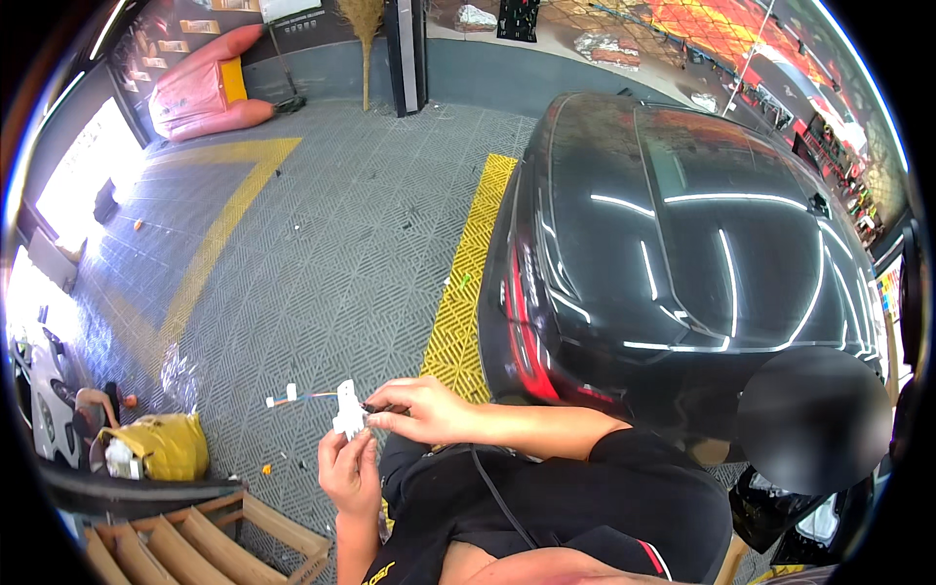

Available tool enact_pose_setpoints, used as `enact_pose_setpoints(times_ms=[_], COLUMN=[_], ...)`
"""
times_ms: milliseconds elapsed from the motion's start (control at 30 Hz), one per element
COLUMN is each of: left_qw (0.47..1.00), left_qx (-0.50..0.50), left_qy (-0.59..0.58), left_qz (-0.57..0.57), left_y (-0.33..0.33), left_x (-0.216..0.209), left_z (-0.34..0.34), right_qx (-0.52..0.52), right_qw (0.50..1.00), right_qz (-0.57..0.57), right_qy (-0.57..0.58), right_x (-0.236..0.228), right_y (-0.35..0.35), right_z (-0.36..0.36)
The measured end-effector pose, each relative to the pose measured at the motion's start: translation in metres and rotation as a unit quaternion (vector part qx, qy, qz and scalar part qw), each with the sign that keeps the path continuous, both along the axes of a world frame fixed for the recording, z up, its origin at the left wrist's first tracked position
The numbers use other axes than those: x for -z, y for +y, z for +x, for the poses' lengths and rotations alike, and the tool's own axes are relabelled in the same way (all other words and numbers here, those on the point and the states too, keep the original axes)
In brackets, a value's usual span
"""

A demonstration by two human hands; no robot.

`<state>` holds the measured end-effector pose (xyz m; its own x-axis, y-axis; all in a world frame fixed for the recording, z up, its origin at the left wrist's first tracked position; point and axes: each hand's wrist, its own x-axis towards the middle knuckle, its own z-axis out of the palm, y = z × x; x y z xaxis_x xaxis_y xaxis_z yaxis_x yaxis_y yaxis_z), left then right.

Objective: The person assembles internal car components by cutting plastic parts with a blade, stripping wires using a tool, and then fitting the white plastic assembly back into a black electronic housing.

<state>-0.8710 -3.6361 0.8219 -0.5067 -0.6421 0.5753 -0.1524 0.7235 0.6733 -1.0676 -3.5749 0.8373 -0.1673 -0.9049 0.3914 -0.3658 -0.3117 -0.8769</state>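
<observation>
In front of my body, my left hand (pixel 351 470) pinches a white plastic part (pixel 349 413) from below, between thumb and fingertips. Thin coloured wires (pixel 318 395) run off to its left and end in small white connectors (pixel 291 392). From the right, my right hand (pixel 421 409) is closed with its fingertips on a small black piece (pixel 370 409), right beside the white part. Whether the black piece is plugged into the white part, I cannot tell. Both hands are held up over the patterned tile floor.
A black car (pixel 682 234) with a red tail light (pixel 526 341) stands close on my right, along a yellow floor strip (pixel 468 283). Lower left are a yellow bag (pixel 175 444) and a wooden slatted rack (pixel 210 541). A pink inflatable boat (pixel 210 88) leans far left.
</observation>
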Motion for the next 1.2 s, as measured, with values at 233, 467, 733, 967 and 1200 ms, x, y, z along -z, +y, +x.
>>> enact_pose_setpoints(times_ms=[233, 467, 733, 967, 1200], left_qw=[0.992, 0.918, 0.894, 0.876, 0.848], left_qx=[0.108, 0.336, 0.397, 0.381, 0.438], left_qy=[0.006, 0.003, -0.178, -0.258, -0.211], left_qz=[0.068, 0.212, 0.107, 0.143, 0.21], left_y=[-0.222, -0.399, -0.521, -0.589, -0.66], left_x=[0.05, 0.037, 0.0, -0.039, -0.008], left_z=[-0.169, -0.381, -0.678, -0.88, -1.078], right_qx=[0.073, 0.236, 0.326, 0.293, 0.29], right_qw=[0.994, 0.966, 0.944, 0.955, 0.951], right_qz=[0.044, 0.064, 0.005, 0.028, 0.049], right_qy=[-0.074, -0.088, -0.051, -0.049, -0.094], right_x=[0.024, -0.008, 0.013, -0.024, -0.011], right_y=[-0.187, -0.295, -0.396, -0.462, -0.522], right_z=[-0.158, -0.341, -0.588, -0.797, -0.989])
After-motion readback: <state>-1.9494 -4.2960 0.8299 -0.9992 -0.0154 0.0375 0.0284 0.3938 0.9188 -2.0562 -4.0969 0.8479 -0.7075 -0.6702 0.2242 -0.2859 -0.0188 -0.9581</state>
